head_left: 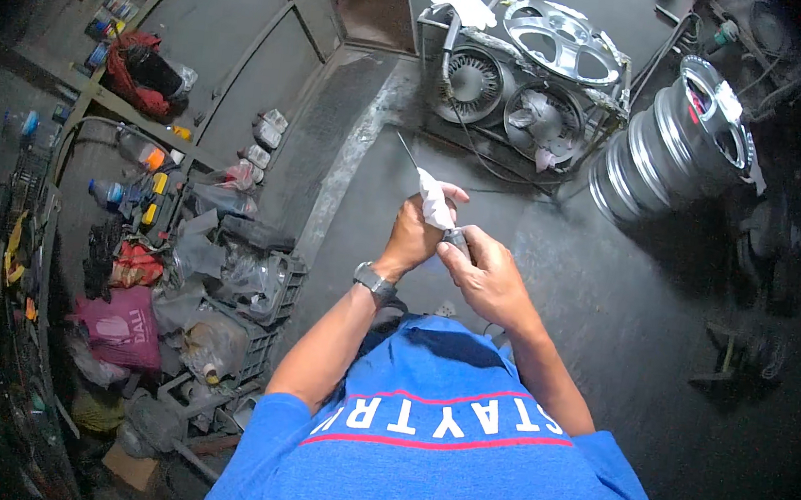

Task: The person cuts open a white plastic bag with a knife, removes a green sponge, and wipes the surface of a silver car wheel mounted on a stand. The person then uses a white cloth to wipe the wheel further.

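Observation:
In front of my chest, my right hand point(493, 281) is closed round the dark handle point(457, 242) of a thin-shafted tool that looks like a screwdriver. Its slim metal shaft point(408, 150) points up and to the left, away from me. A crumpled white cloth or tissue point(434, 201) is bunched round the middle of the shaft. My left hand point(409, 239) grips this white wrap from the left side, and its fingers are partly hidden behind it. A watch sits on my left wrist. The hands are close together, the right one nearer to me.
A metal rack point(427, 33) at the far side bears a silver wheel rim point(564, 43), with fans below. Stacked silver rims point(660, 146) stand to its right. On the left lie crates point(291, 287), plastic bags and a purple bag point(119, 328). Cables trail over the grey floor point(599, 310).

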`<state>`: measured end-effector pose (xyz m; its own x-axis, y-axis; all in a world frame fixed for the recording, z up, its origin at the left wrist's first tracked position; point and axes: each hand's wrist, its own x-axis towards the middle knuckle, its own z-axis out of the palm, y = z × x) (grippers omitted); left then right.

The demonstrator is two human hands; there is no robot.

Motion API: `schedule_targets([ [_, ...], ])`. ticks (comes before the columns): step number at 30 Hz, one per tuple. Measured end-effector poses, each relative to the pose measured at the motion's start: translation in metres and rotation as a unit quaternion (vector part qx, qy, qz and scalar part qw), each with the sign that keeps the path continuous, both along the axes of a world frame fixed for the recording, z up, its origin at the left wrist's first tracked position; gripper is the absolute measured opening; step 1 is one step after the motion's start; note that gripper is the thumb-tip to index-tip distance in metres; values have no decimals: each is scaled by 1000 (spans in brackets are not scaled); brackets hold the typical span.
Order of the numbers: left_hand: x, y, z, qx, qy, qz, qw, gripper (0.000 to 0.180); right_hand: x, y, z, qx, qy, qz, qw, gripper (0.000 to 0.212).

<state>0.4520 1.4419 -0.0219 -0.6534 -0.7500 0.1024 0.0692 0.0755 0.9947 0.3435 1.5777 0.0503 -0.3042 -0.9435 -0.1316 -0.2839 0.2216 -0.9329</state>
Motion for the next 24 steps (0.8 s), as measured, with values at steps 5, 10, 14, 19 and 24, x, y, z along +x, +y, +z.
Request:
schedule_targets([
  [5, 24, -7, 6, 66, 34, -77, 994, 30, -7, 3, 7, 53, -144, 25, 988, 33],
  [10, 40, -10, 19, 3, -64, -109, 992, 49, -9, 6, 14, 65, -158, 55, 984, 33],
  [14, 34, -4, 33, -33, -97, -73, 992, 36, -4, 6, 8, 72, -153, 56, 984, 36],
  [19, 23, -2, 15, -47, -33, -28, 998, 24, 0, 7, 2, 73, -184, 45, 979, 38],
  [24, 12, 9, 8, -83, 70, 40, 993, 12, -1, -1, -2, 106, -125, 74, 984, 37],
])
